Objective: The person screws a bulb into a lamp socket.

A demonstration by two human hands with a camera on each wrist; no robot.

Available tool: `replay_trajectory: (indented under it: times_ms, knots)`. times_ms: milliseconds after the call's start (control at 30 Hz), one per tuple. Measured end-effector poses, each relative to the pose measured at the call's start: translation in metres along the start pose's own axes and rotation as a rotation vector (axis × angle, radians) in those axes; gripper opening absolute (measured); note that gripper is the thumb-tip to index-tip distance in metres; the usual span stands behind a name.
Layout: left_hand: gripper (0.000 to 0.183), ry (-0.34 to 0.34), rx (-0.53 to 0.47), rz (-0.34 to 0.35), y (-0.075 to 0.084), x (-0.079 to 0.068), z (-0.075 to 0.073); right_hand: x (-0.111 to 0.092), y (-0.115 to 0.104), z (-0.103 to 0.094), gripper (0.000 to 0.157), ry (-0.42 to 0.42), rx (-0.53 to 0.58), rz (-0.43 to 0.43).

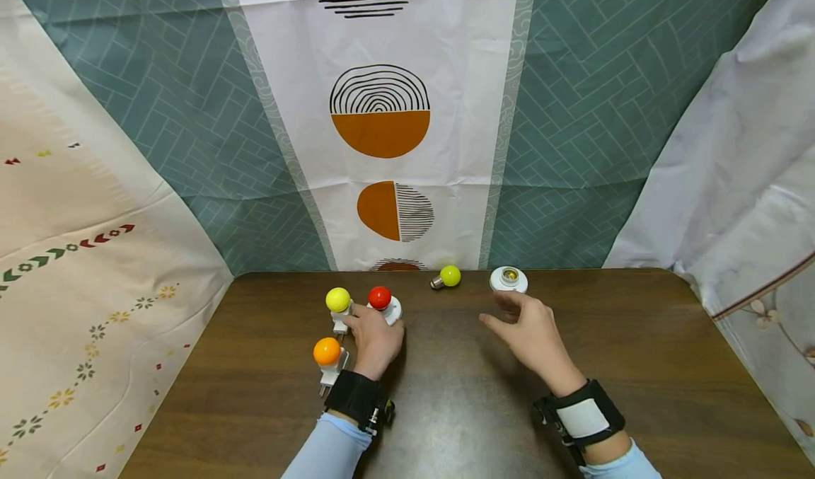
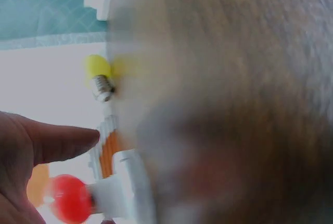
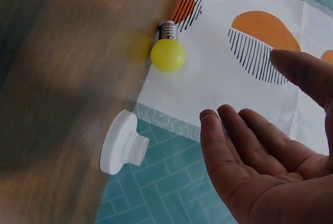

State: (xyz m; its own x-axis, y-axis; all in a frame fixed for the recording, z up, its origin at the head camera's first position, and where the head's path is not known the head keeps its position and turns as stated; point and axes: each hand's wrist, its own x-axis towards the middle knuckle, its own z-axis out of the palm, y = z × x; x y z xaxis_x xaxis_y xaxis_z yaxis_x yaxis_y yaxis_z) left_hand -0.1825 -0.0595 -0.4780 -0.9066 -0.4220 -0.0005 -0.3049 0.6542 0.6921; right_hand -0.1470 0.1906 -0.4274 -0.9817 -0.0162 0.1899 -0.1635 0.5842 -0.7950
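At the left of the table, my left hand (image 1: 377,339) is beside a red bulb (image 1: 380,297) standing in a round white lamp holder (image 1: 392,310). In the left wrist view the thumb (image 2: 67,143) is straight, apart from the red bulb; most other fingers are hidden. My right hand (image 1: 533,329) hovers with loosely bent fingers and thumb apart, holding nothing. Just beyond it sits a round white lamp holder (image 1: 509,278) with a bare socket. A yellow-green bulb (image 3: 167,54) with a metal screw base lies on its side near the back edge.
Left of my left hand, a yellow bulb (image 1: 337,299) and an orange bulb (image 1: 327,351) sit in white plug-in holders. The brown table (image 1: 458,408) ends at a patterned cloth (image 1: 407,168) hanging behind it.
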Motion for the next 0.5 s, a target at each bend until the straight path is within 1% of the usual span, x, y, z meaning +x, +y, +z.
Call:
replay_trajectory:
  times_ms: [100,167,267,367,500]
  knots:
    - [0.097,0.031,-0.011,0.060,0.007,-0.005,-0.011,0.001,0.000,0.000,0.048,0.003,-0.001,-0.004]
    - [0.098,0.047,-0.019,0.109,0.015,-0.009,-0.018,0.001,-0.001,-0.001,0.048,0.008,-0.006,-0.006]
    - [0.098,0.048,-0.045,0.176,0.028,-0.017,-0.027,0.002,-0.001,-0.001,0.048,0.012,-0.017,-0.007]
    - [0.092,0.042,-0.084,0.243,0.040,-0.025,-0.033,0.003,-0.001,-0.002,0.047,0.013,-0.027,-0.011]
    - [0.078,0.030,-0.118,0.365,0.051,-0.034,-0.038,0.004,-0.001,-0.005,0.049,0.027,-0.029,-0.017]
